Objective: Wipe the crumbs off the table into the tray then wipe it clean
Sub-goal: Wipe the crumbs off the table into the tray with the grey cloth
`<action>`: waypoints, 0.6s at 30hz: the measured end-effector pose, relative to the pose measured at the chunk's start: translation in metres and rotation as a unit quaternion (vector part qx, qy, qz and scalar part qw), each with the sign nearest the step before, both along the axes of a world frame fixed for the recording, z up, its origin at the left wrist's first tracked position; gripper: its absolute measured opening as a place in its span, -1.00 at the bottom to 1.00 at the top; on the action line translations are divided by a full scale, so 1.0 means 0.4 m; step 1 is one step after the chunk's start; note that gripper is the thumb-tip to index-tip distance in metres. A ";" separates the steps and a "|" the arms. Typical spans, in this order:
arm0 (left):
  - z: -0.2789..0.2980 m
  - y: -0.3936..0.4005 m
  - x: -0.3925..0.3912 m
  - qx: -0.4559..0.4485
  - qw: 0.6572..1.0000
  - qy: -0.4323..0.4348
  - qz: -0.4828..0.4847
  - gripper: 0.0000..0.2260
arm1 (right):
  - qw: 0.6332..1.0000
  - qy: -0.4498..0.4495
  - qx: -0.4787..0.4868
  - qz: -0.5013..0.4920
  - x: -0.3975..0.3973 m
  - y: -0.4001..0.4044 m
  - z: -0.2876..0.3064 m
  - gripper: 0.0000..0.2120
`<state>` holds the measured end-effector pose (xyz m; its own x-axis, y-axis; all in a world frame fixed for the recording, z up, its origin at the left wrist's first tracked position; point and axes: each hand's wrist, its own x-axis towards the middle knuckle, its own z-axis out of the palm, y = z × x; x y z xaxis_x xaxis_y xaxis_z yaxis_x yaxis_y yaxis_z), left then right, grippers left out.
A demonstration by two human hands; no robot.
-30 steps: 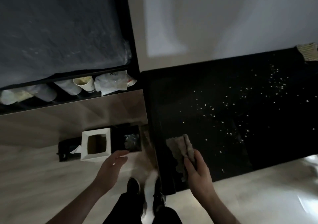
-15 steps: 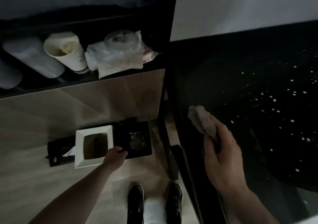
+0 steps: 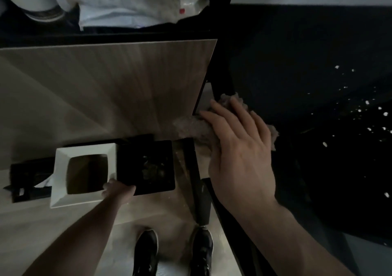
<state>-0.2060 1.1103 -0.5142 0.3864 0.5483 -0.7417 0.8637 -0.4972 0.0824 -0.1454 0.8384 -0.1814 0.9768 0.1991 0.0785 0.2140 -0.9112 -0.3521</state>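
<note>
A black table (image 3: 301,48) fills the right side, with white crumbs (image 3: 367,110) scattered over its right part. My right hand (image 3: 241,154) presses a grey-brown cloth (image 3: 191,127) at the table's left edge. Down on the floor lies a black tray (image 3: 146,165) with some debris in it. My left hand (image 3: 117,191) grips the tray's near left corner, beside a white square bin (image 3: 61,191).
A low shelf unit with a wood-tone front panel (image 3: 106,84) stands left of the table, holding white bags (image 3: 127,0) and cups. A black object (image 3: 25,182) lies left of the bin. My two black shoes (image 3: 146,252) stand on the pale floor.
The view has dropped lower and closer to the floor. My left hand has closed on the tray's corner. My right hand has carried the cloth to the table's left edge.
</note>
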 end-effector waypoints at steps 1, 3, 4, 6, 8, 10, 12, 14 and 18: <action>0.001 -0.010 -0.002 0.022 1.000 -0.004 -0.015 -0.22 | 1.000 -0.002 0.001 0.003 0.002 0.004 0.000 -0.53; -0.005 -0.035 -0.013 0.033 0.999 -0.024 -0.013 -0.21 | 1.000 -0.004 0.004 -0.002 0.003 0.005 0.001 -0.53; -0.007 -0.054 -0.020 0.031 0.999 -0.029 0.005 -0.20 | 1.000 -0.005 0.000 -0.001 0.004 0.006 0.001 -0.53; -0.022 -0.083 -0.035 0.021 0.998 -0.028 0.059 -0.21 | 1.000 -0.004 -0.015 0.007 0.004 0.008 0.001 -0.51; -0.026 -0.114 -0.041 0.010 0.995 -0.012 0.095 -0.22 | 1.000 0.000 -0.021 0.010 0.003 0.006 0.004 -0.50; -0.029 -0.127 -0.033 0.020 0.990 -0.016 0.138 -0.24 | 1.000 -0.004 -0.021 0.012 0.004 0.005 0.002 -0.50; -0.044 -0.121 -0.032 0.039 0.985 -0.037 0.166 -0.28 | 1.000 -0.014 -0.021 0.013 0.004 0.005 -0.003 -0.50; -0.059 -0.108 -0.034 0.035 0.991 -0.022 0.128 -0.34 | 1.000 -0.021 -0.013 0.013 0.004 -0.001 -0.009 -0.52; -0.092 -0.078 -0.030 -0.008 1.000 -0.014 0.006 -0.45 | 0.999 -0.022 0.029 0.022 0.003 -0.026 -0.013 -0.51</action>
<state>-0.2178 1.0789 -0.5510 0.4004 0.5415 -0.7392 0.8665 -0.4862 0.1132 -0.1442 0.8280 -0.1866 0.9624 0.2367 0.1332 0.2705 -0.8790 -0.3927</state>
